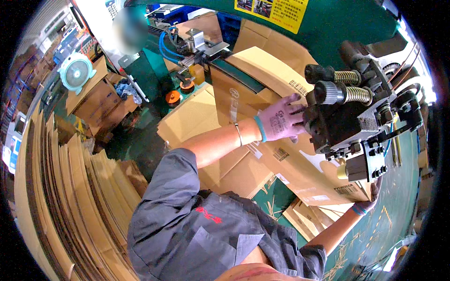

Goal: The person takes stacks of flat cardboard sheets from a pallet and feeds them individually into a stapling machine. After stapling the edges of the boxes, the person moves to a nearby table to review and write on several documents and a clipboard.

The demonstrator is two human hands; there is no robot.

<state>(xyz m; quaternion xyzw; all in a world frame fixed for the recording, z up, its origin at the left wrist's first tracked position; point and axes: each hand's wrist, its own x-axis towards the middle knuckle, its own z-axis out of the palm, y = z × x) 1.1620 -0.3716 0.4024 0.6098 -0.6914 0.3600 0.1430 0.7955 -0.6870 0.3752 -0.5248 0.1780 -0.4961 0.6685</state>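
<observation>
A brown cardboard carton blank (307,175) with printed labels and cut-outs lies at a slant under the black machine head (349,114). My left hand (280,119), in a lilac glove with a teal cuff, reaches over the cardboard with its fingers spread, the tips close beside the machine head. In a like glove, my right hand (369,200) is at the right end of the blank, closed around its edge; some of its fingers are hidden. Part of the blank is covered by the machine head and my left forearm.
Flat cardboard sheets (84,187) stand stacked at the left. Cardboard scraps (337,255) litter the green surface at right. A metal clamp with blue hoses (194,42) and orange round knobs (173,98) sit behind. A pale fan (76,71) stands far left. Another person is at the back.
</observation>
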